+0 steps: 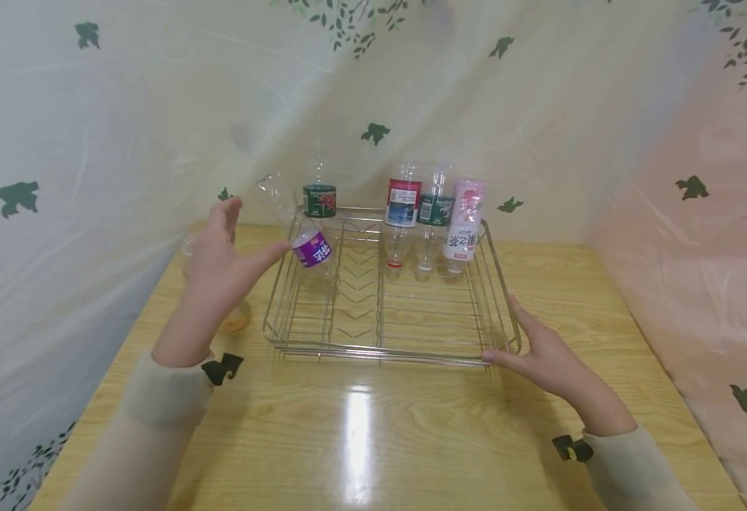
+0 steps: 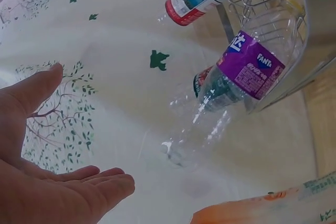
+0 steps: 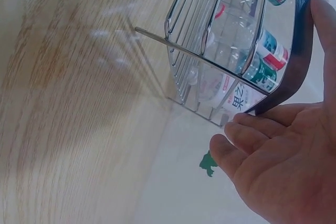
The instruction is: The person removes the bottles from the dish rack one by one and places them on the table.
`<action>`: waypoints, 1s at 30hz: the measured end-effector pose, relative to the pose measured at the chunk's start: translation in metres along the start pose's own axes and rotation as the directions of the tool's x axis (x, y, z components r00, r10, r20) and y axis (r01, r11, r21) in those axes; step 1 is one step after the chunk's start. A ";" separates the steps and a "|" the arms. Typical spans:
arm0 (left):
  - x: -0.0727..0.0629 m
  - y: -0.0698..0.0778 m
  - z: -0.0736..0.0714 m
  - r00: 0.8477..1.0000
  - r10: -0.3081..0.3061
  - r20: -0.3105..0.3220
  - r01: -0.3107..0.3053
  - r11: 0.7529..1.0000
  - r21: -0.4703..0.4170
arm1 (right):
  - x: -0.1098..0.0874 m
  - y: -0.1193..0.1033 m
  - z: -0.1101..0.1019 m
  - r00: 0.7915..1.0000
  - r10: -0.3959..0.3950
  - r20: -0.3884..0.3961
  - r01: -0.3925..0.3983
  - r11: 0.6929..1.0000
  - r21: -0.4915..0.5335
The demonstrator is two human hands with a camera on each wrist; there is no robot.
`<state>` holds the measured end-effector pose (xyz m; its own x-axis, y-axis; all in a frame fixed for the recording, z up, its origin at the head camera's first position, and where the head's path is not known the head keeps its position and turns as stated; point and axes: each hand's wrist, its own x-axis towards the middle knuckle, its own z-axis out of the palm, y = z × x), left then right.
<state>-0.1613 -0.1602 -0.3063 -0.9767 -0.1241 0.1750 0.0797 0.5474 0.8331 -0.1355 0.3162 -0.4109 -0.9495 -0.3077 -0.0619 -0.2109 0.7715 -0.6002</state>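
A metal wire dish rack (image 1: 379, 349) stands on the table. My left hand (image 1: 216, 266) is at its left side, fingers spread, thumb tip near a clear Fanta bottle (image 1: 312, 248) with a purple label. That bottle leans upside down in the rack's back left corner, its base tilted up leftward; in the left wrist view the hand (image 2: 63, 166) is apart from it. My right hand (image 1: 548, 355) holds the front right corner, thumb at the front rim and fingers along the right side. In the right wrist view the fingers (image 3: 247, 135) reach below the rim.
Along the rack's back stand upturned bottles: a green-labelled one (image 1: 319, 201) at left, a red-labelled one (image 1: 403, 202), another green-labelled one (image 1: 435, 210) and a pink and white one (image 1: 464, 223). An orange-toned bottle (image 1: 238, 318) is on the table (image 1: 284, 426) beyond my left hand.
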 end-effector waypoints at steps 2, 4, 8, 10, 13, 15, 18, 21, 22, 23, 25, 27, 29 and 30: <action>0.003 0.000 0.002 0.999 -0.013 0.030 0.013 1.000 0.009 | -0.001 -0.001 0.000 1.000 -0.001 0.001 0.001 1.000 0.001; 0.005 -0.001 0.003 0.998 -0.021 0.052 0.020 1.000 0.021 | -0.001 -0.001 0.000 1.000 -0.001 0.001 0.001 1.000 0.001; 0.012 -0.002 0.007 0.996 -0.035 0.081 0.030 0.997 0.066 | -0.001 -0.001 0.000 1.000 0.003 -0.001 -0.003 1.000 -0.003; 0.016 -0.004 0.009 0.994 -0.045 0.094 0.037 0.996 0.086 | -0.002 -0.001 0.000 1.000 0.004 -0.004 -0.004 1.000 -0.005; 0.022 -0.009 0.012 0.990 -0.074 0.117 0.061 0.992 0.109 | -0.001 -0.001 0.001 1.000 0.002 -0.004 -0.002 1.000 -0.002; 0.026 -0.012 0.014 0.985 -0.100 0.138 0.084 0.990 0.117 | -0.001 -0.001 0.001 1.000 0.000 -0.004 0.000 1.000 -0.001; 0.030 -0.016 0.016 0.977 -0.131 0.169 0.109 0.985 0.137 | -0.001 -0.001 0.001 1.000 -0.003 -0.006 0.003 1.000 -0.004; 0.035 -0.018 0.017 0.969 -0.152 0.196 0.119 0.978 0.169 | -0.001 0.000 0.001 1.000 -0.002 -0.008 0.002 1.000 -0.011; 0.036 -0.019 0.018 0.966 -0.158 0.204 0.122 0.976 0.178 | -0.001 0.000 0.001 1.000 -0.002 -0.009 0.002 1.000 -0.013; 0.038 -0.020 0.019 0.964 -0.161 0.213 0.122 0.975 0.185 | -0.001 0.001 0.001 1.000 0.000 -0.010 0.000 1.000 -0.013; 0.040 -0.021 0.020 0.961 -0.163 0.224 0.123 0.975 0.185 | -0.001 0.001 0.001 1.000 0.003 -0.009 -0.003 1.000 -0.015; 0.042 -0.023 0.022 0.957 -0.170 0.234 0.129 0.975 0.181 | 0.000 0.002 0.002 1.000 0.007 -0.008 -0.007 1.000 -0.018; 0.044 -0.025 0.024 0.955 -0.171 0.241 0.130 0.976 0.178 | 0.000 0.001 0.002 1.000 0.005 -0.005 -0.006 1.000 -0.018; 0.045 -0.027 0.024 0.955 -0.172 0.242 0.131 0.976 0.177 | 0.000 0.001 0.002 1.000 0.004 -0.004 -0.004 1.000 -0.018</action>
<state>-0.2117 -0.1603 -0.3336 -0.9946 -0.0121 -0.1032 -0.0851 0.6639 0.7430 -0.1355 0.3160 -0.4132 -0.9511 -0.3028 -0.0613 -0.2114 0.7827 -0.5854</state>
